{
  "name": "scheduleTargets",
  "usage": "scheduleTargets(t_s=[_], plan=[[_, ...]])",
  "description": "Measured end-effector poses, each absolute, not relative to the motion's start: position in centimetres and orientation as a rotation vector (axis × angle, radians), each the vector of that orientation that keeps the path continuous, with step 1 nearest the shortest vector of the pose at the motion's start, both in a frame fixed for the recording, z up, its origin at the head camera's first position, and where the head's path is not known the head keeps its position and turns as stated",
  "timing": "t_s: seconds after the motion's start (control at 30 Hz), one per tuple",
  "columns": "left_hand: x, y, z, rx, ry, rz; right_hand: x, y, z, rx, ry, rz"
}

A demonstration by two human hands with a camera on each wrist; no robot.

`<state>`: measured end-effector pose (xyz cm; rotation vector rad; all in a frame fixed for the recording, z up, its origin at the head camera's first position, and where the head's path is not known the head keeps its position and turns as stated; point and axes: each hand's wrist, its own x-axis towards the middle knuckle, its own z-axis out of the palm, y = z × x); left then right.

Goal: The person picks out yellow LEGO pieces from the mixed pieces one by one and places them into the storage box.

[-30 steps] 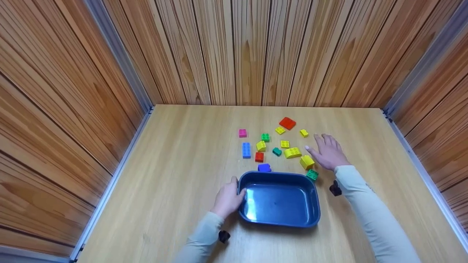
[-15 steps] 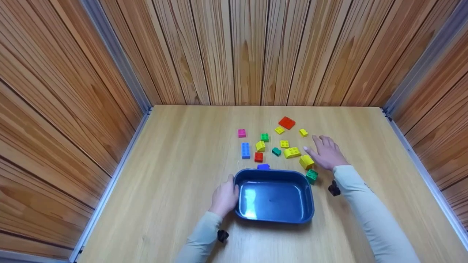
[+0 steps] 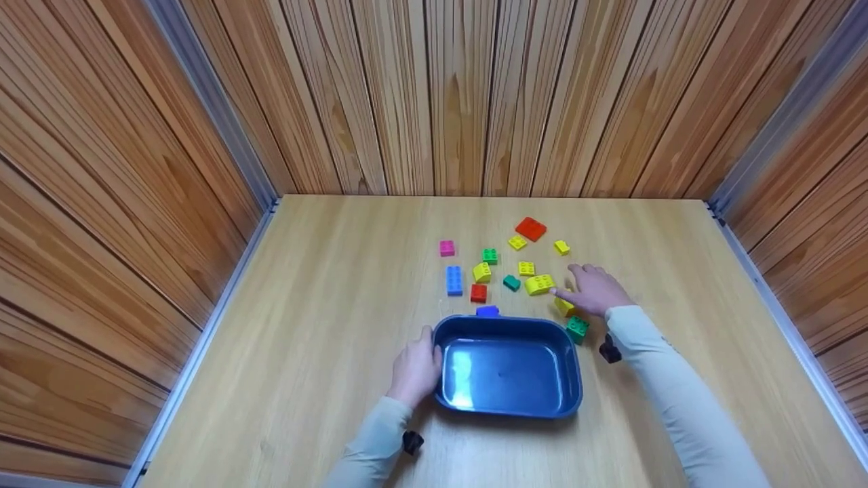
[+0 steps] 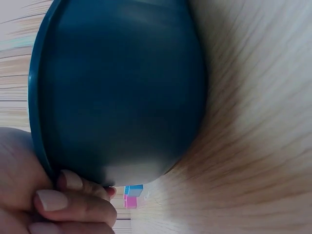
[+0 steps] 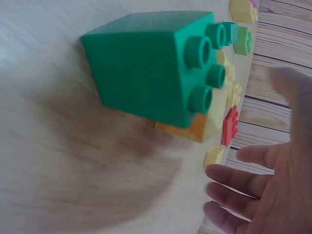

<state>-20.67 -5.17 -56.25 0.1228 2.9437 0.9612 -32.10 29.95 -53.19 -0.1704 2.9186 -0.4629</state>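
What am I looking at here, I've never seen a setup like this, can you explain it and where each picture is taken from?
No machine here: a person works with a bare left hand and right hand at a table. The wide view comes from a camera on the person's head, looking forward and down. The two close-ups come from cameras on each wrist. There's a dark blue tray, and on the table lie loose toy bricks in yellow, green, red, blue and pink. The left hand grips the tray's rim. The right hand, fingers outstretched, is by a yellow brick and seems to hold nothing.
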Motion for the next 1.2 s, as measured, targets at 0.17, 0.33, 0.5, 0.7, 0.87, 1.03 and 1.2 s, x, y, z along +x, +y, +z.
scheduleTargets(t_s=[0.17, 0.33, 0.5, 0.7, 0.87, 1.03, 1.2], plan=[[-20.6, -5.1, -56.2, 0.09, 2.911, 0.987, -32.1, 29.5, -53.2, -0.155, 2.839, -0.522], [-20.5, -5.1, -56.2, 0.141, 2.954, 0.957, -32.1, 29.3, -53.4, -0.133, 2.784, -0.539], [-20.5, -5.1, -56.2, 0.14, 2.952, 0.948, -32.4, 29.4, -53.5, -0.123, 2.745, -0.529], [-20.6, -5.1, -56.1, 0.097, 2.92, 0.961, -32.6, 29.4, -53.3, -0.13, 2.739, -0.53], [-20.6, -5.1, -56.0, 0.081, 2.904, 0.982, -32.4, 29.8, -53.1, -0.119, 2.744, -0.55], [-20.6, -5.1, -56.1, 0.085, 2.914, 0.984, -32.3, 30.3, -53.0, -0.135, 2.779, -0.532], [-20.6, -5.1, -56.3, 0.108, 2.947, 0.978, -32.1, 30.7, -52.6, -0.152, 2.794, -0.528]])
